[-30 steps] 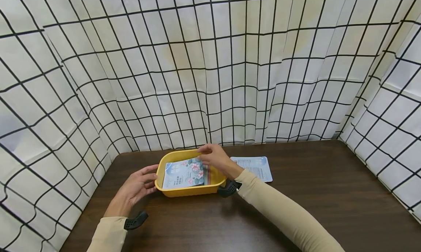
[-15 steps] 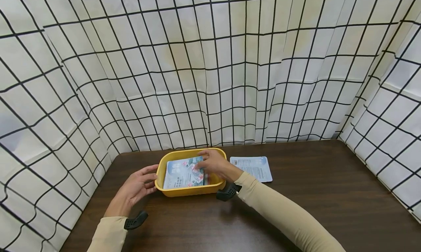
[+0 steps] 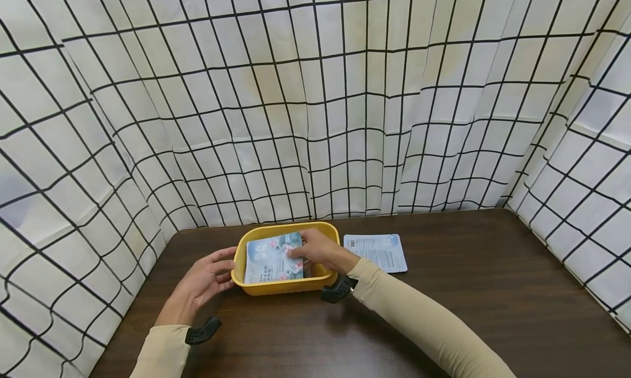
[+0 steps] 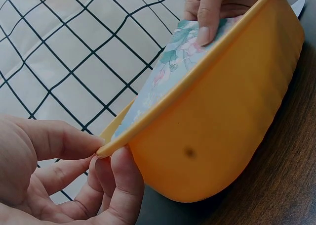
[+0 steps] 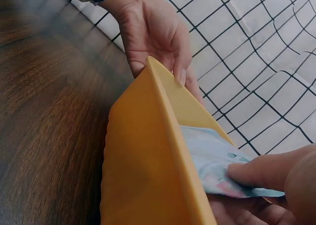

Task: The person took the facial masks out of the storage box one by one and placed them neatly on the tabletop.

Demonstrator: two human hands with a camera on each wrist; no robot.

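A yellow plastic basket stands on the table, with a pale blue sheet mask packet printed with pink flowers inside it. My right hand pinches the packet's right end, thumb on top and fingers underneath, as the right wrist view shows. That end is lifted and the packet bends slightly. At the basket's left end, my left hand pinches the rim between thumb and fingers. Part of another item shows beneath the packet, mostly hidden by my right hand.
A second pale packet, printed side with small text up, lies on the dark wooden table right of the basket. White curtains with black grid lines enclose the table at the back and sides.
My right hand has moved from the basket's back right onto the flowered packet and now grips its right end, which has risen and shifted slightly left. My left hand stays at the rim.
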